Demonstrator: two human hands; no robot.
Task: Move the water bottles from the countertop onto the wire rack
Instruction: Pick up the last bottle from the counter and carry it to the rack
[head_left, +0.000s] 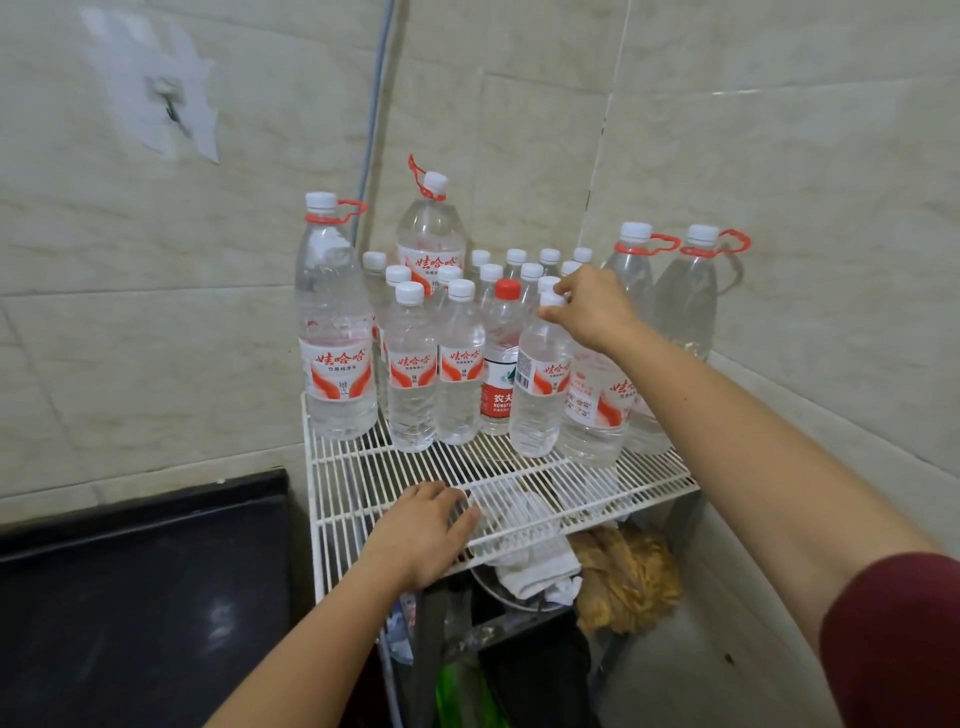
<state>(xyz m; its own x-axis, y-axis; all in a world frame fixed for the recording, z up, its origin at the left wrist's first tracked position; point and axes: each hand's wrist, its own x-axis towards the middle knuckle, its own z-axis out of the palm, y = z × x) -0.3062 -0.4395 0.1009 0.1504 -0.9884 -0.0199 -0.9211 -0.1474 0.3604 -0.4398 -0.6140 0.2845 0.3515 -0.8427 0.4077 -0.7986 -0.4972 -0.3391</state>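
Note:
A white wire rack (363, 467) stands in the tiled corner and carries several clear water bottles with white caps and red-orange labels. My right hand (592, 306) grips the cap of a small bottle (537, 395) that stands upright at the rack's front right. A red-capped bottle (498, 364) stands just left of it. Tall bottles with red carry loops stand at the left (335, 332), at the back (431, 234) and at the right (685, 296). My left hand (421, 530) rests flat on the rack's front wires, holding nothing.
A black countertop (140, 597) lies to the left of the rack, slightly lower. Under the rack lie a white cloth (540, 566), a brownish bundle (628, 577) and dark bags. Tiled walls close in behind and to the right.

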